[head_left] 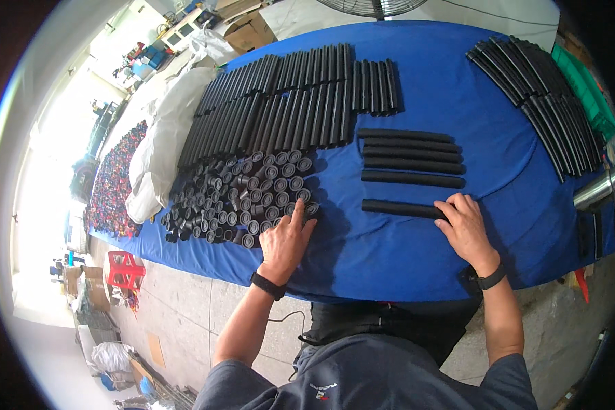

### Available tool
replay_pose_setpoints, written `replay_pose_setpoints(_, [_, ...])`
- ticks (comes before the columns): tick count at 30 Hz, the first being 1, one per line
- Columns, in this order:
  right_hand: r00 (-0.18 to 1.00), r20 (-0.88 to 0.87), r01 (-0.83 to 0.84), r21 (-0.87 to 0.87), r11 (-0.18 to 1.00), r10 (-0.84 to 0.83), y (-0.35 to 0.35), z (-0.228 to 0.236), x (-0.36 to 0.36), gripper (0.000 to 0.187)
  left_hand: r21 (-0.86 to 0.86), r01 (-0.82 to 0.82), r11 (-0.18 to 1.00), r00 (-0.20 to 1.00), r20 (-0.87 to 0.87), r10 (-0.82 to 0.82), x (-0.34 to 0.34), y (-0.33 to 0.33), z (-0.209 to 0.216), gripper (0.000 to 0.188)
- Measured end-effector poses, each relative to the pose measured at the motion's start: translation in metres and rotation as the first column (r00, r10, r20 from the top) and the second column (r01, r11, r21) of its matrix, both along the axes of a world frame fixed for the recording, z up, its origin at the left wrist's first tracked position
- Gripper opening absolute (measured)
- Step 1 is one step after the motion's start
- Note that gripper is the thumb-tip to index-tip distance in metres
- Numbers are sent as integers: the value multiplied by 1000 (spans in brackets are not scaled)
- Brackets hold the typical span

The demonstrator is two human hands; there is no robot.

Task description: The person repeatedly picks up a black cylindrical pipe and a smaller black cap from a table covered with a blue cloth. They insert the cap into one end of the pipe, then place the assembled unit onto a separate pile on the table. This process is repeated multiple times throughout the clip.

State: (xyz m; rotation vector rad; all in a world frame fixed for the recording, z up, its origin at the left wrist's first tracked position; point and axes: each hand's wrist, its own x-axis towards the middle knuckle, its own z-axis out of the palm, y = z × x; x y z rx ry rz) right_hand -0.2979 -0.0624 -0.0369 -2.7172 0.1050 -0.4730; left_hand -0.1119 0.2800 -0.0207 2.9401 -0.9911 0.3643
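The left hand (pixel 287 239) has thumb and index finger parted at the right edge of the round black ridged caps (pixel 280 184); whether its grip holds one cannot be told. The right hand (pixel 463 225) curls over the right end of the nearest straight matte-black tube (pixel 400 207), lying on the blue-cloth-covered bench (pixel 389 266), its grip too hidden to tell.

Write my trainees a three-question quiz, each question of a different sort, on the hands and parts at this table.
1. Multiple choice: Which parts is the left hand reaching into?
A) a green bin
B) round black caps
C) a red stool

2. True or false: The right hand is at the left end of the front tube.

3. Fill in: The cloth under the parts is ____.

Key: 1. B; 2. False, it is at the right end; 3. blue.
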Motion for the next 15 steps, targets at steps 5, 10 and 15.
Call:
replay_pose_setpoints(5, [1000, -11, 10, 0, 1000, -10, 0, -3, -3, 37, -85, 24, 996, 998, -56, -29, -16, 2, 11, 49])
replay_pose_setpoints(10, [998, -59, 15, -11, 1000, -16, 11, 4, -7, 34, -181, 146, 973, 985, -64, -160, -31, 2, 26, 31])
replay_pose_setpoints(15, [995, -45, 96, 77, 992, -93, 17, 8, -22, 29, -553, 90, 828, 785, -472, -401, -40, -14, 39, 28])
